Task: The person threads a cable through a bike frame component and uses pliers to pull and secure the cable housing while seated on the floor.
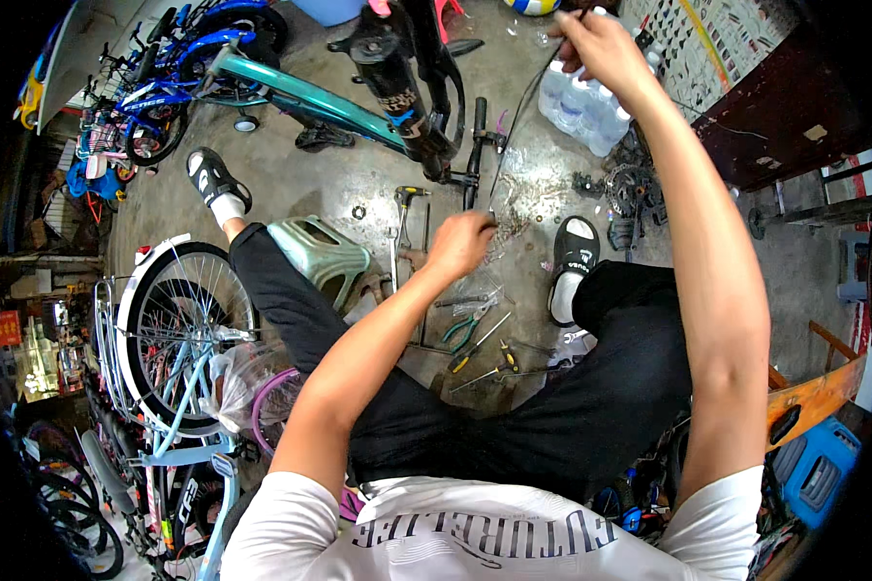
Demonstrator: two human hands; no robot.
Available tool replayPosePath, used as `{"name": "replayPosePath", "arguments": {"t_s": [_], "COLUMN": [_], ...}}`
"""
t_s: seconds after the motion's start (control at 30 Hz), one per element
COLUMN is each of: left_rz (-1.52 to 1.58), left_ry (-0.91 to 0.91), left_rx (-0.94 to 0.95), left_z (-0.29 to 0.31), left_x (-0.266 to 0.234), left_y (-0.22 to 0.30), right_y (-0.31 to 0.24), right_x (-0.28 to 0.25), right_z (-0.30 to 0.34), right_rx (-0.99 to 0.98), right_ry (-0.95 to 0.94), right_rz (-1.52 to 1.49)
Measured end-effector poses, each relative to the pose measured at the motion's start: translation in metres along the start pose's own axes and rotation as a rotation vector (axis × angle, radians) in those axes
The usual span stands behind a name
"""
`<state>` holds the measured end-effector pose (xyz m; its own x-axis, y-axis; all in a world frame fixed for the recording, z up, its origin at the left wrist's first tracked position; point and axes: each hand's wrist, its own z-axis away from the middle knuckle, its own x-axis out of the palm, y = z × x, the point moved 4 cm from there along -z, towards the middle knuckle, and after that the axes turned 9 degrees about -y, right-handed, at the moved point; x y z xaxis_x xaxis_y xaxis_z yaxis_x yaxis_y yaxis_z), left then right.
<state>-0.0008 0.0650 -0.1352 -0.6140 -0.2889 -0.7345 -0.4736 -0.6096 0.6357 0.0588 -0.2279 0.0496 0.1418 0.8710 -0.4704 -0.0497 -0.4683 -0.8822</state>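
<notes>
A thin dark cable (524,98) stretches in a slight curve between my two hands. My left hand (460,244) is closed, with thumb and fingers pinching the cable's lower part above the floor. Raised at the far right, my right hand (601,56) has its fingers bent together at the cable's upper part. Just beyond my left hand lies a black handlebar (479,131) with a brake lever. A teal bicycle frame (310,102) with a black suspension fork (397,92) stands at the far side, left of the handlebar.
Pliers (465,329), a screwdriver (482,344) and a hammer (404,218) lie between my legs. A pale green stool (322,254) lies by my left leg. Bottled water (581,108) and cranks (630,189) are to the right. A light-blue bicycle (179,387) is at left.
</notes>
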Motion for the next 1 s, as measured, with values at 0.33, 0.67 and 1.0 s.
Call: {"name": "replayPosePath", "arguments": {"t_s": [0.33, 0.67, 1.0], "left_rz": [0.121, 0.722, 0.570], "left_ry": [-0.032, -0.094, -0.225], "left_rx": [-0.563, -0.533, -0.435], "left_z": [-0.047, -0.132, -0.145], "left_x": [0.105, 0.132, 0.123], "left_y": [-0.172, -0.188, -0.187], "right_y": [0.031, 0.035, 0.027], "right_x": [-0.024, -0.023, -0.012], "right_z": [-0.013, 0.000, 0.000], "right_rx": [0.206, 0.213, 0.232], "right_ry": [0.155, 0.242, 0.246], "right_rz": [-0.320, -0.312, -0.224]}}
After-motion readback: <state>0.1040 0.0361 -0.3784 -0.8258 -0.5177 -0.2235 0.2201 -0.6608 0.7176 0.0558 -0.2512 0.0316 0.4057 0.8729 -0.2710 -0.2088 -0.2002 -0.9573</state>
